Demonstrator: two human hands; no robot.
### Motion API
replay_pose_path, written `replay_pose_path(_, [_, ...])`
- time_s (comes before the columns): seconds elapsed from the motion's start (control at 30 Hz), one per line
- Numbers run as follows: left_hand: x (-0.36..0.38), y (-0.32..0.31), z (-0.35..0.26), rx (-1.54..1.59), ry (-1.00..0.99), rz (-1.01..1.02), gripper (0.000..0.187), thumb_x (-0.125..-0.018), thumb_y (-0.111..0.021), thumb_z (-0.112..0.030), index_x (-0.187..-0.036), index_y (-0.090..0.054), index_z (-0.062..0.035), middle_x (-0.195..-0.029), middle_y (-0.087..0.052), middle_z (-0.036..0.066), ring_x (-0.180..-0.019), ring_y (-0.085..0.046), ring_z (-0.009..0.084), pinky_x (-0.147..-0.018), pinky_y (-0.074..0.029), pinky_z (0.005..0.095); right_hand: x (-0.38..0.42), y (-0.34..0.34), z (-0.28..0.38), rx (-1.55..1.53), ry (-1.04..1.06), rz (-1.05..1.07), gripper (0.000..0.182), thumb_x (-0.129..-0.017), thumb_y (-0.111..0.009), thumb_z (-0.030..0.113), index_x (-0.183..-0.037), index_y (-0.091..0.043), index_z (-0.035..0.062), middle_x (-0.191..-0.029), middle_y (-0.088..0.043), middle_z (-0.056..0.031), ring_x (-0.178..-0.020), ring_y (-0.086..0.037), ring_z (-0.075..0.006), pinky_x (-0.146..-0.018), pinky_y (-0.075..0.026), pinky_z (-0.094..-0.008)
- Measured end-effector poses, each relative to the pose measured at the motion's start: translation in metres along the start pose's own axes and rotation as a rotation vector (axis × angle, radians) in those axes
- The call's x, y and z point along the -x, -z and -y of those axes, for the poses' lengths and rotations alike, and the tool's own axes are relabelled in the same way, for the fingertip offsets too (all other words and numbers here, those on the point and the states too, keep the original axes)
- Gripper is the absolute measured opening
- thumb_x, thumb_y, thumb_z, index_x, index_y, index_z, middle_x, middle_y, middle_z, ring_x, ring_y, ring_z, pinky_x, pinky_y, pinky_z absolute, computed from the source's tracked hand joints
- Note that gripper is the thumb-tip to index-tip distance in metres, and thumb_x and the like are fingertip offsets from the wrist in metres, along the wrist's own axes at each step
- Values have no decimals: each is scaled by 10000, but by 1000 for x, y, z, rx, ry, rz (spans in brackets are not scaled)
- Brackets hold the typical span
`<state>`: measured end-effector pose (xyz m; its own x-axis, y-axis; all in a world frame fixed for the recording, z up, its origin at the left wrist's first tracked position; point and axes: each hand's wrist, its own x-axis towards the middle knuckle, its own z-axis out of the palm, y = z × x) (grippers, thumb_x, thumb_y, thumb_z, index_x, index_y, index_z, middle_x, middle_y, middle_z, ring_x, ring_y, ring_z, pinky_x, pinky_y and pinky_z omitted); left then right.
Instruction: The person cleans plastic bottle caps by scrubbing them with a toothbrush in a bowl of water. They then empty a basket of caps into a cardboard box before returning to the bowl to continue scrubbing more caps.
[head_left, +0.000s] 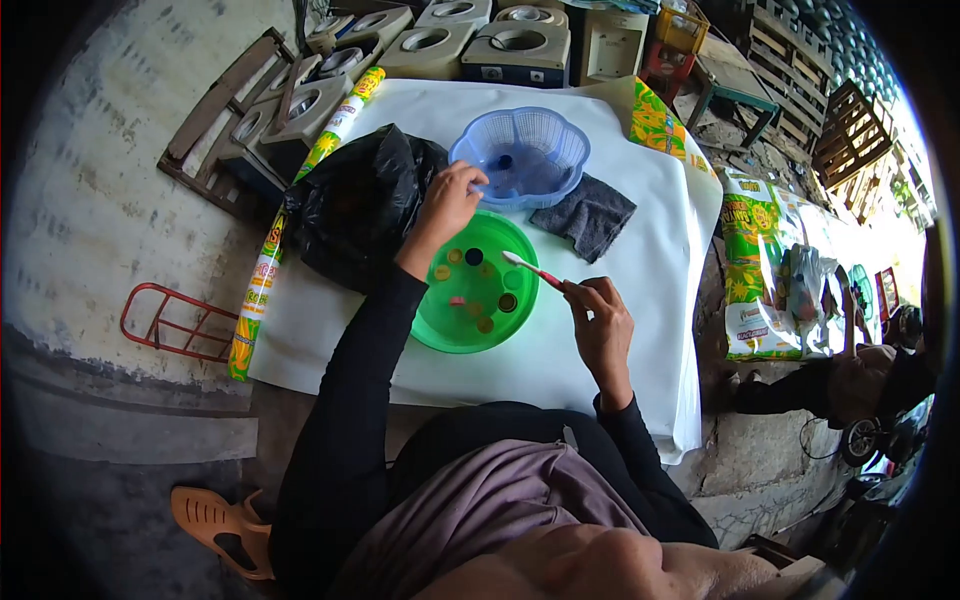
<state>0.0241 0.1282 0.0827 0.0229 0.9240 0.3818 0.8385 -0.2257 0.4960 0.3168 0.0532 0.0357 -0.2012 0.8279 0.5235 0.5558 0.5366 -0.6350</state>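
My right hand (pixel 600 325) grips a toothbrush (pixel 532 269) by its red handle, its white bristle head over the green basin (pixel 428 330). Several small round pieces that look like bottle caps (pixel 508 302) lie in the basin, along with a small pink piece (pixel 457 300). My left hand (pixel 453 205) is at the near left rim of the blue plastic basket (pixel 575 150), fingers curled together; whatever they may hold is hidden. Inside the basket is a dark round piece (pixel 505 161). A dark grey cloth (pixel 590 215) lies beside the basket and basin.
A black plastic bag (pixel 355 205) stands left of the basin on the white sheet (pixel 640 330). Grey box-like units (pixel 425 45) line the far side. Another person (pixel 850 385) is at the right by a second covered table. An orange sandal (pixel 220 520) shows lower left.
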Motion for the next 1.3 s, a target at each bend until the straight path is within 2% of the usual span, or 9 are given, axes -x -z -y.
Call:
replay_pose_path(0.1, [25,-10,5,51,157,294,217,-740,-758,-7,-954,-723,-5,-1010,-672,175,-1000,-645,338,-887,-511,423,6,5,-7,-21,-74,7,104,-856,-747,131,-956,-768,151,-882,-642,-10,-757,-637,-205,-588,-482,-352])
replay_pose_path(0.2, [68,-35,26,-177,-48,252,278,-726,-773,-11,-1000,-725,-9,-991,-680,178,-937,-665,340,-851,-527,420,10,3,-10,-40,-90,8,99,-856,-750,136,-954,-767,147,-875,-638,-6,-749,-635,-202,-576,-477,-351])
replay_pose_path(0.3, [87,-40,35,-166,15,332,347,-712,-800,-27,-1050,-722,-20,-1000,-682,170,-932,-661,350,-863,-525,423,10,2,-8,-18,-67,24,94,-857,-749,143,-949,-768,151,-868,-635,-2,-752,-632,-197,-574,-476,-353])
replay_pose_path(0.4, [94,-27,22,-23,226,311,359,-726,-799,-27,-1073,-707,-20,-990,-678,154,-897,-663,327,-845,-532,410,7,0,-2,17,-26,42,90,-856,-750,151,-945,-768,155,-867,-632,3,-755,-623,-193,-578,-478,-354])
replay_pose_path(0.63, [115,-3,-17,212,284,122,367,-759,-766,39,-1107,-666,-22,-1016,-675,107,-886,-693,232,-769,-571,354,-3,-18,21,29,124,66,133,-853,-731,132,-975,-771,168,-893,-633,8,-771,-613,-204,-600,-486,-358])
replay_pose_path(0.73, [121,4,-38,456,514,88,377,-753,-737,89,-1111,-656,3,-1040,-675,121,-907,-712,228,-759,-601,336,-3,-25,30,76,179,132,166,-845,-717,115,-991,-772,172,-911,-635,7,-786,-613,-209,-620,-496,-361])
replay_pose_path(0.97, [142,-7,-4,177,295,-95,406,-770,-740,90,-1158,-652,13,-1072,-680,157,-858,-727,224,-767,-610,323,-13,-30,45,82,178,251,197,-834,-694,96,-985,-787,182,-906,-635,-4,-798,-605,-217,-669,-509,-355])
replay_pose_path(1.17, [154,-5,3,239,440,-90,434,-767,-777,60,-1178,-648,6,-1037,-702,148,-858,-724,216,-749,-577,302,-26,-42,36,248,300,405,210,-815,-682,81,-956,-800,181,-900,-641,-29,-790,-600,-231,-682,-510,-366])
replay_pose_path(1.3, [157,-8,13,343,441,-104,391,-770,-783,32,-1142,-665,2,-1009,-705,146,-832,-713,245,-766,-569,342,-25,-43,53,140,236,287,159,-838,-694,117,-953,-790,167,-902,-645,-29,-816,-625,-237,-668,-515,-376])
